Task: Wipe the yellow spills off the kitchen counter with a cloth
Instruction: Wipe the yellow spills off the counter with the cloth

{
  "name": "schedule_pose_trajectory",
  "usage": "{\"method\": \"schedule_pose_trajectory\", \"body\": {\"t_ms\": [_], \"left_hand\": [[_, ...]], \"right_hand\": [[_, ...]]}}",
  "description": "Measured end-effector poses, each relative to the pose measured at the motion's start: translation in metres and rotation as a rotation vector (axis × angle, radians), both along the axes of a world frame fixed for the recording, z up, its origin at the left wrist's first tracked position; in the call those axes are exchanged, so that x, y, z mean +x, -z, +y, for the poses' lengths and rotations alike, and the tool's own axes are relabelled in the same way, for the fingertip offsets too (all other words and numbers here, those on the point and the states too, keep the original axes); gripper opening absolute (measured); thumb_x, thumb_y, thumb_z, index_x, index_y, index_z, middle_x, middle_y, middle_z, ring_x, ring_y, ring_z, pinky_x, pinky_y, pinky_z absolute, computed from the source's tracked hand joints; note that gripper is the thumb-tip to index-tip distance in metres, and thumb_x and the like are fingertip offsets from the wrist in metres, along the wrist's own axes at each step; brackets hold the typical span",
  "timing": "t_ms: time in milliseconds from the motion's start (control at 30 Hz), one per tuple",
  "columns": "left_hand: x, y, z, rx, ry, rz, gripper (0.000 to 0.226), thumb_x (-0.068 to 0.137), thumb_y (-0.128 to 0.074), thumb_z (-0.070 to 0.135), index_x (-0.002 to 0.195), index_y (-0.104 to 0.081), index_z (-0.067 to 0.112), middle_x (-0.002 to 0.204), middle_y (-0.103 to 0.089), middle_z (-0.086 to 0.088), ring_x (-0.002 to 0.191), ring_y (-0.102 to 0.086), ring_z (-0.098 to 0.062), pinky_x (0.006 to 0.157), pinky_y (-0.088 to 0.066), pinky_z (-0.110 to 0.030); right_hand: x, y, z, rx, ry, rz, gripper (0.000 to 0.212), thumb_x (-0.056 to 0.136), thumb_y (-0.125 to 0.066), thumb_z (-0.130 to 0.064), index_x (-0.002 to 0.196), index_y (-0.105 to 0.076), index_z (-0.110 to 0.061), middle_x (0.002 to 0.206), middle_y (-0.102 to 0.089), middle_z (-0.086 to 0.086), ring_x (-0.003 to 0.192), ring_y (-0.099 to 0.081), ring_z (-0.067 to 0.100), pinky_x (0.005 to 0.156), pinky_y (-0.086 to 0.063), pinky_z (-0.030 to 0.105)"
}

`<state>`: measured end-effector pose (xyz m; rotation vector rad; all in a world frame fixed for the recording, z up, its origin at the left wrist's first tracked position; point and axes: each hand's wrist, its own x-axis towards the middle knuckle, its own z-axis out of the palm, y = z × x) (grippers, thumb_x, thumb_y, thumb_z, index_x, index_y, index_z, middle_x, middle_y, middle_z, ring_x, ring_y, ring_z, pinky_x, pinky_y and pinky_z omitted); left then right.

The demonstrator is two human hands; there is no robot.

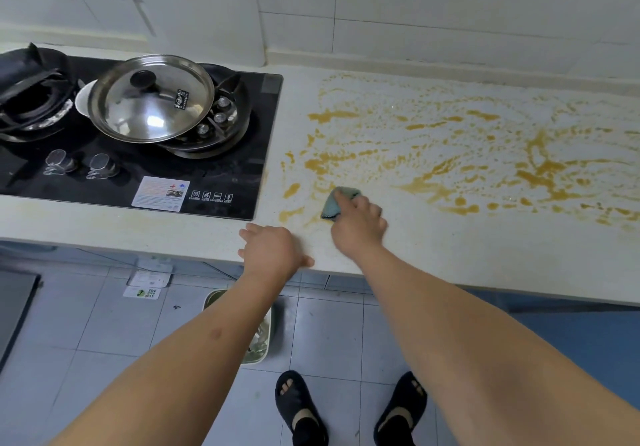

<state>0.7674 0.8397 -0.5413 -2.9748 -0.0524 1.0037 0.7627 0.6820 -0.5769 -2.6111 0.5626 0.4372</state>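
Observation:
Yellow spills [450, 154] lie smeared in streaks and droplets across the white kitchen counter [467, 255], from beside the stove to the right edge of view. My right hand [358, 222] grips a folded blue-green cloth [337, 201] and presses it on the counter at the spill's near-left part. My left hand [273, 248] rests flat at the counter's front edge, fingers spread, left of the cloth. Small yellow blotches [291, 191] lie just left of the cloth.
A black glass gas stove [138, 175] sits to the left, with a steel pot lid [152, 97] leaning over a pan on the right burner. A white tiled wall [415, 12] backs the counter. Below on the grey floor stand a tray [259, 341] and my sandalled feet [349, 407].

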Motion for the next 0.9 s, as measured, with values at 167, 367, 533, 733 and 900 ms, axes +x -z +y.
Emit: {"method": "schedule_pose_trajectory", "body": {"t_ms": [167, 367, 533, 733, 900], "left_hand": [[0.0, 0.002, 0.001, -0.027, -0.012, 0.001, 0.112, 0.078, -0.078, 0.067, 0.153, -0.035, -0.004, 0.161, -0.017, -0.039, 0.15, -0.02, -0.05, 0.11, -0.046, -0.054], [0.003, 0.01, 0.002, -0.045, -0.049, 0.01, 0.114, 0.077, -0.079, 0.064, 0.156, -0.03, -0.002, 0.164, -0.006, -0.038, 0.153, -0.01, -0.05, 0.115, -0.037, -0.059], [0.003, 0.013, 0.005, -0.061, -0.067, 0.009, 0.114, 0.077, -0.079, 0.064, 0.155, -0.03, -0.003, 0.165, -0.004, -0.037, 0.153, -0.01, -0.047, 0.116, -0.037, -0.058], [0.001, 0.012, 0.008, -0.054, -0.033, -0.025, 0.112, 0.075, -0.079, 0.068, 0.151, -0.038, -0.003, 0.163, -0.013, -0.038, 0.153, -0.016, -0.049, 0.112, -0.043, -0.054], [-0.006, 0.006, 0.021, -0.056, 0.121, -0.131, 0.094, 0.076, -0.067, 0.081, 0.129, -0.061, 0.004, 0.137, -0.054, -0.024, 0.136, -0.044, -0.042, 0.101, -0.045, -0.041]], "right_hand": [[-0.029, 0.001, -0.001, 0.045, -0.373, -0.012, 0.075, 0.09, -0.051, -0.017, 0.15, -0.034, -0.059, 0.126, -0.041, -0.009, 0.125, -0.033, 0.023, 0.103, -0.028, 0.04], [-0.076, 0.009, -0.102, -0.011, -0.275, -0.072, 0.072, 0.09, -0.052, -0.005, 0.135, -0.053, -0.061, 0.109, -0.042, -0.01, 0.114, -0.04, 0.022, 0.088, -0.03, 0.035], [-0.07, 0.01, -0.122, -0.125, 0.109, -0.035, 0.067, 0.096, -0.049, -0.016, 0.15, -0.039, -0.054, 0.135, -0.046, 0.005, 0.119, -0.043, 0.031, 0.103, -0.038, 0.043], [-0.019, 0.002, -0.015, -0.084, -0.012, -0.023, 0.071, 0.092, -0.051, -0.025, 0.155, -0.029, -0.05, 0.141, -0.041, 0.008, 0.124, -0.039, 0.035, 0.104, -0.038, 0.047], [0.0, 0.001, 0.045, -0.024, -0.235, -0.031, 0.075, 0.086, -0.054, -0.024, 0.151, -0.033, -0.057, 0.14, -0.042, 0.002, 0.128, -0.038, 0.029, 0.105, -0.034, 0.047]]}}
